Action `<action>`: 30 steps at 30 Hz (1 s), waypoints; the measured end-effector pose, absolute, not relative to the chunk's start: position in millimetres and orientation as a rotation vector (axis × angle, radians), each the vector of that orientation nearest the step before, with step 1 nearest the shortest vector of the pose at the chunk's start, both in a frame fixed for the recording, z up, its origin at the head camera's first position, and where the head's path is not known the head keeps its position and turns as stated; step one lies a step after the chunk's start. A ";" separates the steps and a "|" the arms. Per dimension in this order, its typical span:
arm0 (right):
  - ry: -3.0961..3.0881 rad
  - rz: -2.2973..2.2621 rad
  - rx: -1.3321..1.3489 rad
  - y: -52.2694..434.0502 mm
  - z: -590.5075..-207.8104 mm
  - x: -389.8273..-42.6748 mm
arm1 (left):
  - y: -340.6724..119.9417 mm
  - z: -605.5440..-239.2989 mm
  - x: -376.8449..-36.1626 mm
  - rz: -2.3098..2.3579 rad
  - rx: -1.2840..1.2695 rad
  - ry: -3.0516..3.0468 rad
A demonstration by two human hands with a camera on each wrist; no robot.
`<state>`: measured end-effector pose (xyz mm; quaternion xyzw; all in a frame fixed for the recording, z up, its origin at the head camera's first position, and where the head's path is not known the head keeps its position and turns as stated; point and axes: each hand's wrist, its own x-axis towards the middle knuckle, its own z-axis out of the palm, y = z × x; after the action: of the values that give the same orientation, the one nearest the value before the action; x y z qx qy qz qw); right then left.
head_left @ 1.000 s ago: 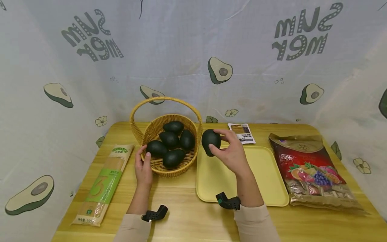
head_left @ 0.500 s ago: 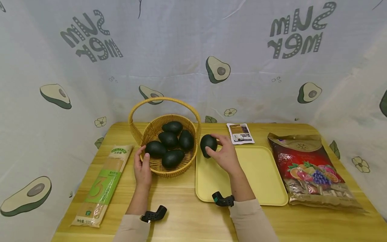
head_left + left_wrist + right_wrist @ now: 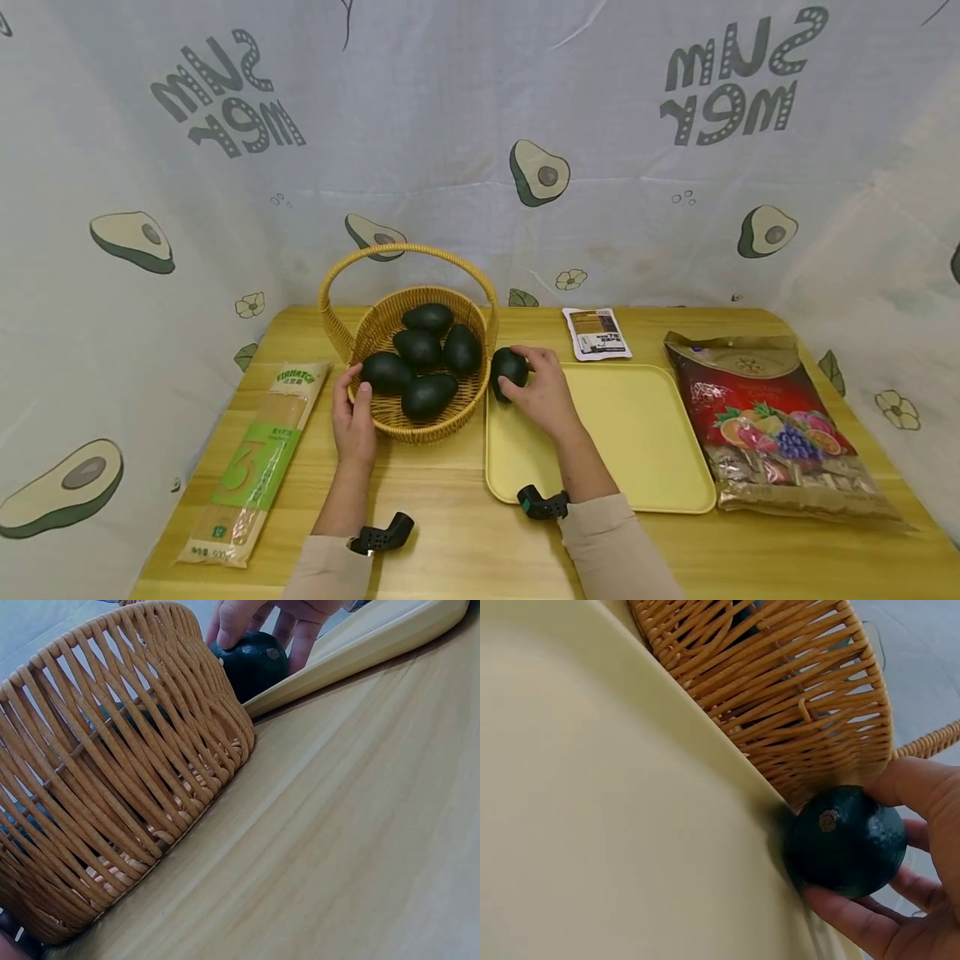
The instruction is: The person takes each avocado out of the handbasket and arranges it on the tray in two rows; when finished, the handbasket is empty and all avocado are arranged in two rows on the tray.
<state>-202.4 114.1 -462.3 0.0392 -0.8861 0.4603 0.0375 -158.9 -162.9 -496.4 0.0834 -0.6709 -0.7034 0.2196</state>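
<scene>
A person's right hand (image 3: 543, 390) grips a dark avocado (image 3: 508, 369) at the far left corner of a yellow tray (image 3: 645, 433), just beside a wicker basket (image 3: 408, 333) holding five more. The left hand (image 3: 354, 417) curls round the basket's near left rim. A spaghetti packet (image 3: 255, 458), small sachet (image 3: 597, 333) and candy bag (image 3: 772, 425) share the wooden surface (image 3: 465, 533), backed by an avocado-print cloth (image 3: 480, 150).
</scene>
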 end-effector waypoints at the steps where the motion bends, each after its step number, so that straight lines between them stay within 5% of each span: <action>1: -2.722 1.414 0.118 113.5 -462.2 -202.1 | -163.0 -496.4 -158.8 -1.942 0.231 -1.859; 30: -2.775 1.449 0.117 113.1 -458.0 -199.4 | -163.7 -496.0 -158.1 -1.942 0.226 -1.878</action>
<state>-199.4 113.1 -458.0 0.0375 -0.8858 0.4624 0.0044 -158.1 -163.7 -496.0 0.0813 -0.6767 -0.6999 0.2135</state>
